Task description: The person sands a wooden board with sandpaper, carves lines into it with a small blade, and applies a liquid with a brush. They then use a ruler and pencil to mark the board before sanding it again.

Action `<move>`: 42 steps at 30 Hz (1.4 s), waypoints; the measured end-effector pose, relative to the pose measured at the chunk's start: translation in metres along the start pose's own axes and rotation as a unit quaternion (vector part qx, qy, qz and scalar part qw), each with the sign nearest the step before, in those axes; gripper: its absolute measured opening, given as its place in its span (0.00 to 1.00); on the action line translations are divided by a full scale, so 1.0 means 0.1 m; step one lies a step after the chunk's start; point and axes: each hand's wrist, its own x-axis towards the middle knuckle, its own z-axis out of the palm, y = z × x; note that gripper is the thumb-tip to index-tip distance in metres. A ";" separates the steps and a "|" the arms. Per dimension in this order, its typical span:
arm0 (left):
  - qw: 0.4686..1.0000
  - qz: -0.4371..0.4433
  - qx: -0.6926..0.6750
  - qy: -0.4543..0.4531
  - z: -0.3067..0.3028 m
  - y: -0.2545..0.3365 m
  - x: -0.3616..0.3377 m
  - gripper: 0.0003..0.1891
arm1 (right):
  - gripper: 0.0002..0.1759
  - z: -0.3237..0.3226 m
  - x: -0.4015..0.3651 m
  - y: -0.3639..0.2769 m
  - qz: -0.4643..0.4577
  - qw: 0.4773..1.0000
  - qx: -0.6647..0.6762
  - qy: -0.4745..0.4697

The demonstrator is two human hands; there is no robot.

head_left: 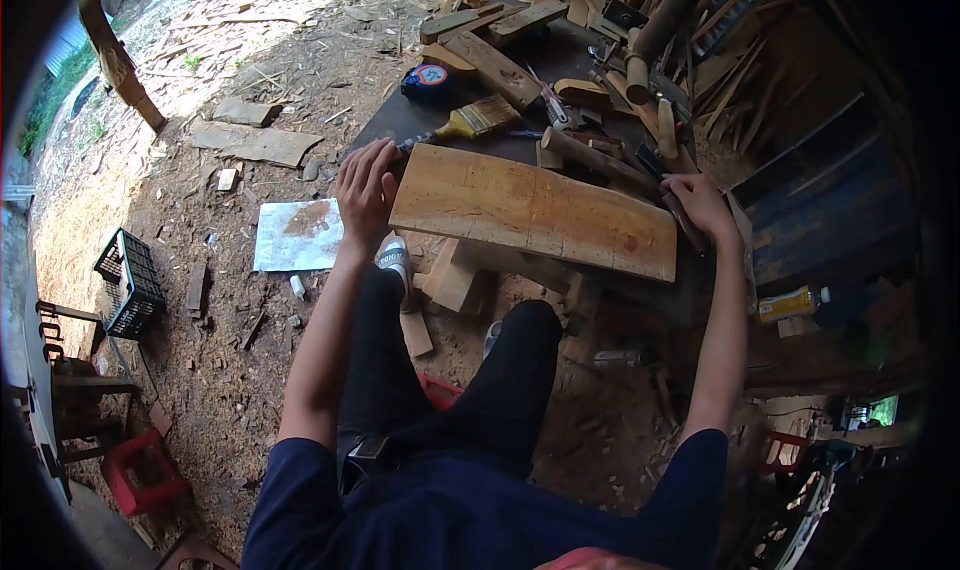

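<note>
A flat wooden board point(535, 210) lies across the near part of the dark workbench point(385, 120). My left hand point(367, 192) is beside the board's left end, at the bench edge, fingers extended and slightly bent, holding nothing visible. A paintbrush point(478, 120) with yellowish bristles lies behind the board, its handle end close to those fingers. At the board's right end, my right hand point(702, 206) has its fingers curled together over a dark, slim tool; what they grip is partly hidden. Near it lies a round wooden handle point(600, 160).
A blue and orange tape measure point(425, 82), wood offcuts point(495, 68) and a wooden mallet point(637, 70) lie on the bench. On the littered ground are a white sheet point(298, 237), a black crate point(130, 282) and a red stool point(145, 473). A yellow bottle point(788, 305) is at right.
</note>
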 end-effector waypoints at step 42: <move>0.932 -0.002 -0.234 -0.278 -0.53 0.47 0.51 0.66 | 0.36 1.26 -0.98 -2.09 -0.138 0.969 -0.071 0.190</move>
